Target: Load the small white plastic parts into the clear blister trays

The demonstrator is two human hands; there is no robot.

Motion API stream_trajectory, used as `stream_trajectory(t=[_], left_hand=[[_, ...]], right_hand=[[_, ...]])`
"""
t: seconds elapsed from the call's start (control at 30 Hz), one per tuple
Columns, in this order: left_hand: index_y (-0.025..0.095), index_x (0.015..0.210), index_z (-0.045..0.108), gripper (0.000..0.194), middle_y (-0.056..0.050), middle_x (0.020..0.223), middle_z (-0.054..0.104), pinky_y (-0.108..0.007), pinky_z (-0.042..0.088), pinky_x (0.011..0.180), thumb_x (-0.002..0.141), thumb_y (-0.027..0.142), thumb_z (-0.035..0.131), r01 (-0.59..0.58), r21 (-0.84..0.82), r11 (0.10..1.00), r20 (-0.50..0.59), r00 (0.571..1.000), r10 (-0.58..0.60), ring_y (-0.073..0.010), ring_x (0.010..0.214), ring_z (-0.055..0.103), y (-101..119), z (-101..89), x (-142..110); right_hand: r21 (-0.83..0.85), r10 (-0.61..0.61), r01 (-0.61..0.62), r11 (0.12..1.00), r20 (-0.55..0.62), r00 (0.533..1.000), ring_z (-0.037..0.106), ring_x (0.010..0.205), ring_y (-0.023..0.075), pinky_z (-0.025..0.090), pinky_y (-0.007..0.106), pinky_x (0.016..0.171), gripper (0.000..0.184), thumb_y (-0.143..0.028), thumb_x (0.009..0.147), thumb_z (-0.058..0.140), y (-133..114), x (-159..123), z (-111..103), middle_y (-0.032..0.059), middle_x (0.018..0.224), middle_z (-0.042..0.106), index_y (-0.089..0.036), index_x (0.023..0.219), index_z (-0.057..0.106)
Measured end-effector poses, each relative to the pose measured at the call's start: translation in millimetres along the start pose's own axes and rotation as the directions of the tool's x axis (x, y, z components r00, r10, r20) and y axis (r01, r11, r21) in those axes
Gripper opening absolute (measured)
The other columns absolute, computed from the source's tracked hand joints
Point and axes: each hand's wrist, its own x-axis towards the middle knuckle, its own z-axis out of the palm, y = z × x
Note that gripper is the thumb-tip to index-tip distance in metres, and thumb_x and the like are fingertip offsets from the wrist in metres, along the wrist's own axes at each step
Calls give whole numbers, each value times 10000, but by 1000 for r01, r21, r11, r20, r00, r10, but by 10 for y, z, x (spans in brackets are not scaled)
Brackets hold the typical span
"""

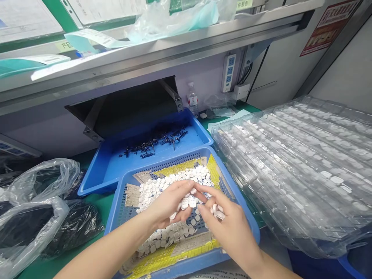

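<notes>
Many small white square pieces (162,186) with rounded corners lie heaped in a blue perforated basket (250,221), lined in places with yellow tape and cardboard. Above the heap, my left hand (177,201) is cupped with several of these white pieces in its palm. My right hand (223,217) meets it from the right, thumb and fingers curled, with a few white pieces held in the fingers. The fingertips of both hands come together over a piece near the left thumb.
Behind the basket, a blue tray (116,170) holds black plastic parts. Clear compartment trays (290,166) with white pieces are stacked at right. Plastic bags (72,228) with dark contents lie left. A water bottle (192,100) stands below the metal shelf (139,58).
</notes>
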Motion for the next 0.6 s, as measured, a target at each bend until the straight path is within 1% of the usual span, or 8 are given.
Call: stream_trajectory(t=[0.07, 0.13, 0.2, 0.3, 0.37, 0.47, 0.53, 0.6], left_hand=[[170, 821, 539, 302, 12, 653, 557, -116, 124, 240, 813, 459, 449, 4, 9, 1000, 49, 999, -4, -2, 288, 356, -9, 19, -8], [171, 856, 548, 308, 11, 617, 563, -113, 141, 241, 818, 458, 443, -13, 10, 1000, 75, 997, 12, -8, 290, 350, -24, 33, -7], [174, 899, 556, 324, 28, 552, 539, -109, 167, 245, 812, 468, 450, -32, 37, 999, 62, 998, 29, -17, 295, 353, -42, 39, 1], [165, 928, 563, 382, 72, 406, 443, -115, 186, 245, 806, 503, 434, -34, 139, 990, 34, 999, 30, -29, 261, 303, -74, 38, 14], [145, 875, 577, 453, 81, 340, 390, -127, 180, 238, 804, 548, 384, -26, 242, 970, 47, 999, 15, -36, 233, 257, -97, 35, 20], [123, 661, 565, 568, 59, 310, 380, -141, 182, 235, 779, 622, 320, -38, 378, 925, 96, 995, 1, -42, 221, 250, -122, 31, 18], [125, 618, 550, 599, 51, 304, 380, -142, 182, 236, 766, 647, 297, -41, 390, 920, 123, 992, -8, -44, 219, 256, -123, 27, 11], [128, 684, 570, 611, 50, 305, 390, -140, 168, 233, 763, 659, 279, 4, 325, 946, 129, 990, -48, -45, 217, 248, -105, 21, 5]], right_hand=[[-134, -116, 116, 984, 7, 993, 580, 741, 182, 425, 288, 655, 311, -312, 776, 500, 11, 20, -10, 17, 699, 595, -254, 1079, 538], [-259, -206, 205, 944, 24, 978, 575, 685, 190, 420, 302, 623, 315, -347, 773, 510, 37, 33, -8, 35, 725, 617, -246, 1068, 559], [-346, -265, 262, 901, 41, 963, 564, 644, 191, 406, 307, 599, 324, -366, 781, 501, 69, 40, 1, 48, 730, 628, -232, 1071, 561], [-446, -324, 320, 836, 69, 943, 559, 625, 190, 377, 297, 557, 295, -339, 813, 457, 98, 43, 13, 65, 723, 637, -207, 1051, 569], [-512, -339, 338, 790, 96, 936, 555, 600, 185, 345, 288, 520, 238, -309, 827, 431, 101, 46, 17, 69, 692, 633, -194, 935, 610], [-549, -320, 331, 768, 118, 940, 551, 581, 179, 310, 280, 495, 222, -271, 832, 414, 99, 51, 12, 62, 653, 622, -190, 801, 619], [-505, -290, 305, 808, 111, 951, 544, 577, 170, 316, 274, 501, 195, -272, 823, 429, 92, 54, -2, 46, 655, 621, -203, 828, 612], [-406, -224, 241, 881, 91, 970, 537, 590, 158, 338, 267, 521, 170, -291, 808, 453, 68, 56, -25, 29, 679, 623, -218, 848, 601]])
